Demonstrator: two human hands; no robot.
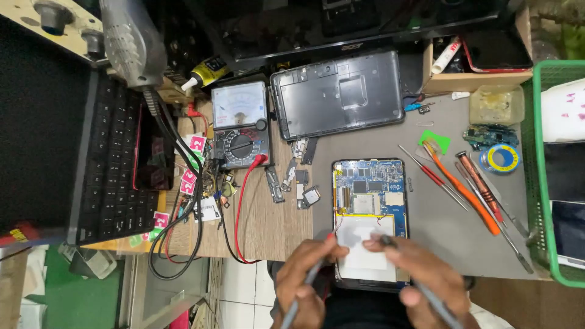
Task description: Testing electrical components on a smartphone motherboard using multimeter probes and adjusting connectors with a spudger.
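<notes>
An opened tablet lies back-up on the grey mat, its blue circuit board and white battery exposed. My left hand grips a red-tipped test probe whose point rests at the battery's left edge. My right hand grips a black test probe with its tip on the battery's upper right part. The probe leads run to an analog multimeter standing on the wooden bench at the left. The tablet's removed back cover lies above it.
Several screwdrivers, an orange pry tool and a solder roll lie to the right. A green basket borders the right edge. A laptop keyboard, loose small parts and cables fill the left side.
</notes>
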